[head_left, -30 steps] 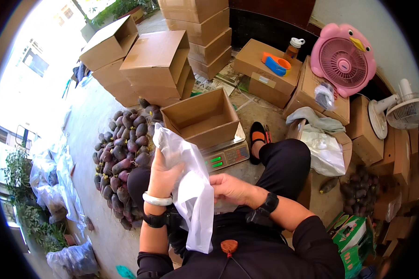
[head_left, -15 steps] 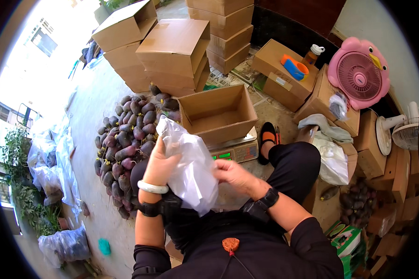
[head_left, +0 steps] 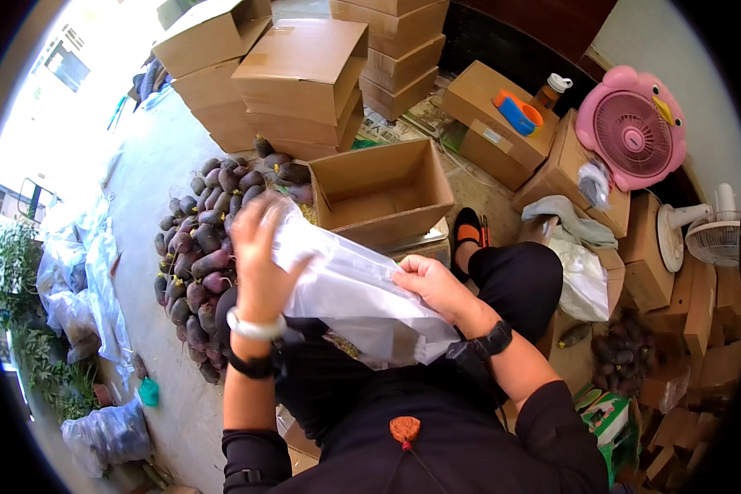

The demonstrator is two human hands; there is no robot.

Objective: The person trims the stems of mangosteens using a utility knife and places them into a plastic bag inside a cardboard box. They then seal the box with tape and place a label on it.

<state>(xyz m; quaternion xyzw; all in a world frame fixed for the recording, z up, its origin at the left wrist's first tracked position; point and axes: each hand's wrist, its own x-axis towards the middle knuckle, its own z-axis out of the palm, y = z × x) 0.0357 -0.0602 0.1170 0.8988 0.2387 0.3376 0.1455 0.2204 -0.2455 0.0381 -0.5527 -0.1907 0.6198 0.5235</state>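
Note:
A translucent white plastic bag [head_left: 350,284] is stretched out over my lap, between my two hands. My right hand [head_left: 445,288] pinches its upper edge, thumb and fingers closed on the film. At the bag's left end is my left hand [head_left: 259,259], slightly blurred, its fingers raised and spread and its thumb apart from them. The thumb lies against the film. Just beyond the bag, an uncovered cardboard box [head_left: 387,226] sits tilted on a weighing scale [head_left: 432,249], which the bag and box mostly hide. Left of the box lies a heap of dark purple root vegetables [head_left: 198,259].
Cardboard boxes [head_left: 300,74] are stacked at the back. To the right stand a pink animal-shaped fan [head_left: 631,136], a white fan [head_left: 712,239] and a box carrying an orange-and-blue tape dispenser [head_left: 519,114]. More dark roots [head_left: 626,354] lie at lower right; plastic sheeting [head_left: 86,288] lies left.
The bag has gone from hanging upright to spread sideways. My left hand has moved left and its fingers have spread. My right hand has shifted slightly right and up, gripping the bag's edge.

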